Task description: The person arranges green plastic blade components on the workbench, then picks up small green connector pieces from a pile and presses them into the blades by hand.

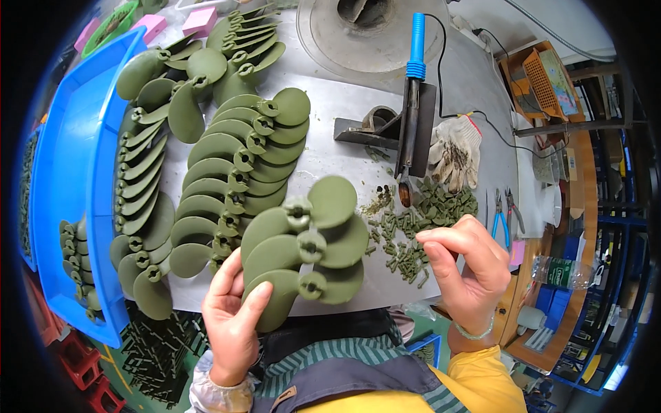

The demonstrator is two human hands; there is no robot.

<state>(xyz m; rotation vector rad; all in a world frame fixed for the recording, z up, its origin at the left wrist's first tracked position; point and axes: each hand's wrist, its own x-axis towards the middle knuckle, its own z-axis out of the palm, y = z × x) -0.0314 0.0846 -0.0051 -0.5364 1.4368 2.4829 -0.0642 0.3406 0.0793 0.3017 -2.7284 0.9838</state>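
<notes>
Worktop [494, 155]: ctr of frame, carries most parts. Blue tray [76, 151]: L edge of frame. Row of propellers [238, 180]: L of ctr, green, overlapping, hubs in line.

Held set [311, 246]: ctr of frame, slightly low, approx. three green two-bladed propellers, hubs one below another. Long axis of set runs top to bottom of frame, top hub a little L of the lower two; blades point lower L and upper R.

My L hand [231, 316], lower L of ctr: pinching the set by its lower L blades, thumb on top, fingers mostly hidden behind. My R hand [471, 268], R of ctr: off the set, fingers curled, thumb and index tips close; can't tell if they touch or grip anything.

Step i/h (my judgement): holding the set up for handwork, R hand free of it. Next move calls for a steady L pinch, hubs facing me, no bending of blades.

Glove [458, 155]: upper R, soiled. Green scraps [444, 206]: loose, just beyond R hand.
</notes>
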